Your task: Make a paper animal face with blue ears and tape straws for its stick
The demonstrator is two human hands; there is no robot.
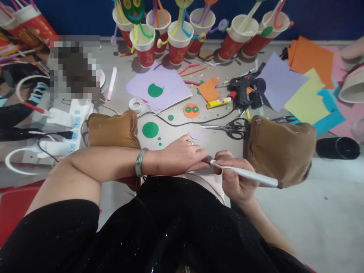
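A white marker (253, 175) with a dark brown rear end is in my right hand (237, 182), gripped between thumb and fingers. My left hand (183, 155), with a bangle on the wrist and a ring, meets it over my lap. Its fingertips close around the marker's dark brown cap (208, 160); whether the cap is on or off the tip I cannot tell. Just beyond my hands lie scissors (227, 128), a green paper circle (150, 130), and an orange paper circle (191, 110) bearing two green dots.
Brown cushions stand left (112, 131) and right (281, 151). A glue gun (241, 89) with its cord, a yellow glue stick (218, 102) and purple paper (173, 87) lie farther back. Red paper cups (178, 47) line the rear. A power strip (76, 129) is at left, coloured paper (307, 96) at right.
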